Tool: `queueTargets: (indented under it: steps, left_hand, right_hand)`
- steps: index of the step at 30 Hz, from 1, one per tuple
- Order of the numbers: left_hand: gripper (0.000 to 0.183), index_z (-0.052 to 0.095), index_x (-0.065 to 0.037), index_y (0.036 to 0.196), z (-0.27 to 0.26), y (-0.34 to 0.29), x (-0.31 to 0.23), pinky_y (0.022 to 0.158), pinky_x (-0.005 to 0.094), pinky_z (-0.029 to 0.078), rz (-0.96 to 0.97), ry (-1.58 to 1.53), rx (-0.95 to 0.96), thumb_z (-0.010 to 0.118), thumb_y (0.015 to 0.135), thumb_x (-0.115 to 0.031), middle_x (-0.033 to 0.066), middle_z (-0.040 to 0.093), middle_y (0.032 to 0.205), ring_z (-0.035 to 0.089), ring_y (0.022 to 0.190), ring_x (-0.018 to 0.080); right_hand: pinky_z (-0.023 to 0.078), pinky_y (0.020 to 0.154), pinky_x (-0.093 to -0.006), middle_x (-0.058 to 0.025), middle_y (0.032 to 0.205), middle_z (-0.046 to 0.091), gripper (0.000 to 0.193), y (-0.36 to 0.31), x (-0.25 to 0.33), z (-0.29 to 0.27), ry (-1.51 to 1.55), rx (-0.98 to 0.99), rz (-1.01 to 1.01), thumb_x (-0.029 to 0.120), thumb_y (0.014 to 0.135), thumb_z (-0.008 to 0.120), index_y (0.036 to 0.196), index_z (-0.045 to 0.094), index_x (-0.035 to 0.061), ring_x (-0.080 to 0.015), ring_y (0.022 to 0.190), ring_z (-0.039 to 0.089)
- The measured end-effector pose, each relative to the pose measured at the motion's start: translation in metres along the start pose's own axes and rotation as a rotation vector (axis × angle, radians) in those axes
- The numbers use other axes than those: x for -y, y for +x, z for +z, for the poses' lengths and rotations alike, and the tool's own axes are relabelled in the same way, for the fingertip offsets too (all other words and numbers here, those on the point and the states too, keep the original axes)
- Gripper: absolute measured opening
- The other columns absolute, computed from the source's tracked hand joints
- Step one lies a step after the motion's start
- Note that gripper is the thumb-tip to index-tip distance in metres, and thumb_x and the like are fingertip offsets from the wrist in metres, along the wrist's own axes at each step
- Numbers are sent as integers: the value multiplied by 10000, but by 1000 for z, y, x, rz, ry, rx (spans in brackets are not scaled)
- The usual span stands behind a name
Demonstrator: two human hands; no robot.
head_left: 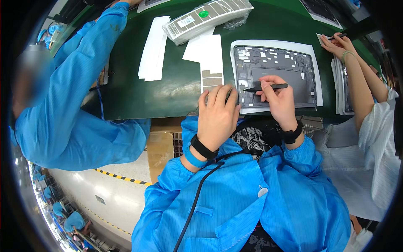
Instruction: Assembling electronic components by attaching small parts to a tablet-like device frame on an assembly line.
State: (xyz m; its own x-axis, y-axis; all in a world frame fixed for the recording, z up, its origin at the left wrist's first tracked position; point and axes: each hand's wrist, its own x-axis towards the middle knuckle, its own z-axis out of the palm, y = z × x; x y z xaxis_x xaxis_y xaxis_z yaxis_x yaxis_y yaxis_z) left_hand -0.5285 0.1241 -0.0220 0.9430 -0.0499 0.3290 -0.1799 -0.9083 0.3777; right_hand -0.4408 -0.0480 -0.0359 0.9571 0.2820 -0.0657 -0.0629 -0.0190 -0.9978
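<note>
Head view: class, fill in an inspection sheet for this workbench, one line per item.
Surface: dark green bench.
Job's things: open tablet housing on a white sheet; black tweezers tip on its left part.
Clutter: white paper strips, bagged grey tray.
Grippers: left hand presses the housing's left edge; right hand grips the tweezers.
Cables: black wrist-strap cord from the left wrist.
Surroundings: blue-coated co-worker's sleeve on the left, another person's hands on the right.
</note>
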Motion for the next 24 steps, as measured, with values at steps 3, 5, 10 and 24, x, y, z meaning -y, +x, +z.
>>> queueTargets:
  steps: [3, 5, 10, 24]
  left_hand:
    - [349, 624, -12, 1132, 2, 1, 1, 982, 452, 370, -3, -12, 12, 678, 814, -143, 102, 568, 1186, 516, 1132, 291]
    - [348, 627, -12, 1130, 4, 1, 2, 979, 450, 369, -4, -22, 20, 679, 812, -143, 103, 569, 1185, 515, 1125, 295]
    - [311, 657, -23, 1105, 9, 2, 6, 954, 433, 383, 19, -30, 7, 677, 817, -138, 105, 572, 1179, 518, 1104, 297]
    - [292, 661, -20, 1099, 6, 3, 5, 944, 423, 385, 13, -35, 42, 665, 827, -126, 118, 571, 1187, 522, 1094, 300]
  right_hand:
    - [505, 632, -231, -48, 791, 623, 162, -1, 0, -1, -27, -6, 20, 81, 950, 568, 1040, 606, -49, -90, 669, 591]
    - [502, 628, -226, -46, 797, 625, 155, -1, -1, -2, -10, 5, 13, 77, 950, 566, 1038, 608, -44, -94, 681, 602]
    - [505, 623, -226, -46, 808, 630, 140, 1, -1, 1, -9, -19, 8, 75, 947, 574, 1011, 618, -42, -94, 687, 608]
    - [505, 648, -222, -41, 809, 622, 139, 1, 0, -3, -16, 25, 21, 86, 945, 586, 978, 617, -45, -94, 698, 603]
